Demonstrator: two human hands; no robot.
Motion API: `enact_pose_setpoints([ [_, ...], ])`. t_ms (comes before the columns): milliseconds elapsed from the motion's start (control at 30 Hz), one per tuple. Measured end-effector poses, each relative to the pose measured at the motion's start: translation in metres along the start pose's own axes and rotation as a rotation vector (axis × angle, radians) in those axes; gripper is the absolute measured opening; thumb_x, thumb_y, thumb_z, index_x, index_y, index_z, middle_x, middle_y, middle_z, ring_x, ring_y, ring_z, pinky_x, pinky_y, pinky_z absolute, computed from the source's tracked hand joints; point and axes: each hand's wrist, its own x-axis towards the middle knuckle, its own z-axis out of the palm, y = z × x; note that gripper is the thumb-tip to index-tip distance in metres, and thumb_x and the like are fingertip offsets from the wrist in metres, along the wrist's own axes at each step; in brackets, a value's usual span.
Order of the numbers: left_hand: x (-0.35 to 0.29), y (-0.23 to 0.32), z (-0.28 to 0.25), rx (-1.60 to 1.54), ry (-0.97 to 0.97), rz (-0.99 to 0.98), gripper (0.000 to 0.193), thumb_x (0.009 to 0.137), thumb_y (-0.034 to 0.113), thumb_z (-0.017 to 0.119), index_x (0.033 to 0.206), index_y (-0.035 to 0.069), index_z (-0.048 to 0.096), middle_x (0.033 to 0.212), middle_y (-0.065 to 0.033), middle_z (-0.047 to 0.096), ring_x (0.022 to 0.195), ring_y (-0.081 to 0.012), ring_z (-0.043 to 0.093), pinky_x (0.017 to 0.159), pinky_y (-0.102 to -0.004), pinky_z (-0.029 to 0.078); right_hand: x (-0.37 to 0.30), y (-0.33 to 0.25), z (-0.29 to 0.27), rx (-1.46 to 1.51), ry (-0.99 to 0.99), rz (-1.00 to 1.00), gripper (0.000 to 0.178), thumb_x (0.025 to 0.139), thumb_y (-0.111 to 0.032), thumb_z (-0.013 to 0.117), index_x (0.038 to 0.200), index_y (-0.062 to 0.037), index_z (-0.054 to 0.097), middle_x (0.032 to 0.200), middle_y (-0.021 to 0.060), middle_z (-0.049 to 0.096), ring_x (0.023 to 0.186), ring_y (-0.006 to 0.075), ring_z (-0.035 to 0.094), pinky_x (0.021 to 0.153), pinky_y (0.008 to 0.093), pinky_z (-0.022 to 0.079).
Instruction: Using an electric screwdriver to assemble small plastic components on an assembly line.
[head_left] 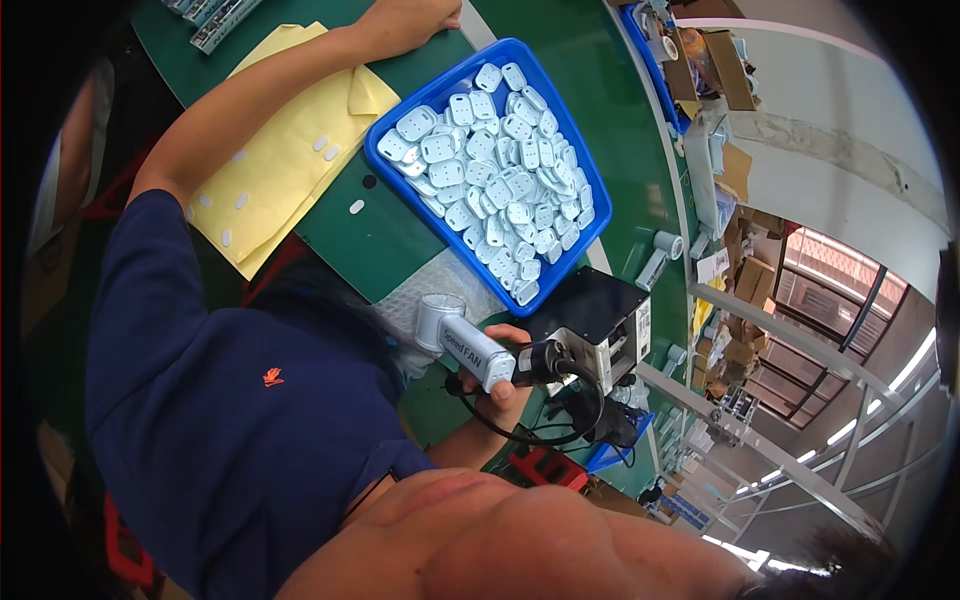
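Observation:
My right hand (508, 390) is closed around a pale blue-grey handheld fan (466, 342). The fan's round head is toward my lap, and its handle end sits beside a black cylinder (540, 362) with a thick cable. At the top edge of the picture my left hand (408, 24) rests near the green table with its fingers curled; whatever is in them, if anything, is hidden. Between the hands stands a blue tray (592, 165) heaped with small light-blue plates (480, 146) that have holes in them. Under my left forearm lies yellow paper (275, 195) with several small white oval pieces.
A black-topped metal device (580, 305) stands beyond the fan, with cables nearby. Bubble wrap (455, 285) lies by the blue tray. One white oval piece (356, 207) is on the green table (385, 240). Another fan (660, 258) lies farther off; boxes (88, 450) and shelves surround.

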Motion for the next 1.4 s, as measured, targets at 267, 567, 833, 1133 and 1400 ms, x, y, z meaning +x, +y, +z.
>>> enact_pose_setpoints([
  [267,0.006,0.011,-0.01,-0.102,0.018,0.041,0.019,0.083,0.028,0.063,0.078,0.01,0.061,0.076,-0.0067,0.057,0.072,-0.0254,0.062,0.066,-0.036,0.05,-0.001,-0.001,0.0,0.021,0.003,0.011,0.086,0.061,-0.054,0.082,0.116,0.0022,0.046,0.075,0.0097,0.057,0.048,0.0145,0.054,0.044,0.0275,0.047],
  [567,0.01,0.001,-0.007,-0.23,-0.107,-0.069,0.012,0.08,0.021,0.068,0.08,0.01,0.064,0.084,-0.0098,0.059,0.082,-0.0293,0.061,0.071,-0.0392,0.05,0.002,0.002,-0.004,0.058,-0.003,0.004,0.085,0.062,-0.052,0.082,0.117,0.0024,0.046,0.074,0.0093,0.057,0.047,0.0147,0.055,0.045,0.0286,0.048],
  [833,0.014,0.003,0.003,0.031,-0.325,0.08,0.011,0.079,0.013,0.063,0.082,0.003,0.061,0.088,-0.013,0.059,0.088,-0.0298,0.06,0.077,-0.038,0.049,0.001,0.009,-0.004,0.08,-0.027,-0.031,0.082,0.064,-0.049,0.082,0.118,0.0022,0.046,0.076,0.0094,0.057,0.049,0.0147,0.056,0.045,0.0281,0.048],
  [1133,-0.001,-0.018,-0.024,0.087,-0.078,0.182,0.01,0.079,0.013,0.06,0.079,0.004,0.057,0.084,-0.0124,0.055,0.083,-0.0286,0.058,0.074,-0.0377,0.048,0.005,0.025,0.036,-0.188,0.13,-0.097,0.039,0.079,-0.008,0.072,0.111,0.0012,0.051,0.066,0.003,0.056,0.052,0.0093,0.053,0.049,0.0222,0.041],
  [1400,0.015,0.021,0.008,0.05,-0.072,0.142,0.012,0.076,0.015,0.062,0.079,0.004,0.06,0.083,-0.0106,0.055,0.085,-0.0266,0.057,0.072,-0.0366,0.047,0.027,0.009,0.089,-0.797,0.146,-0.457,0.062,0.066,-0.011,0.086,0.12,-0.0025,0.056,0.094,0.0093,0.058,0.081,0.0218,0.061,0.073,0.032,0.051],
])
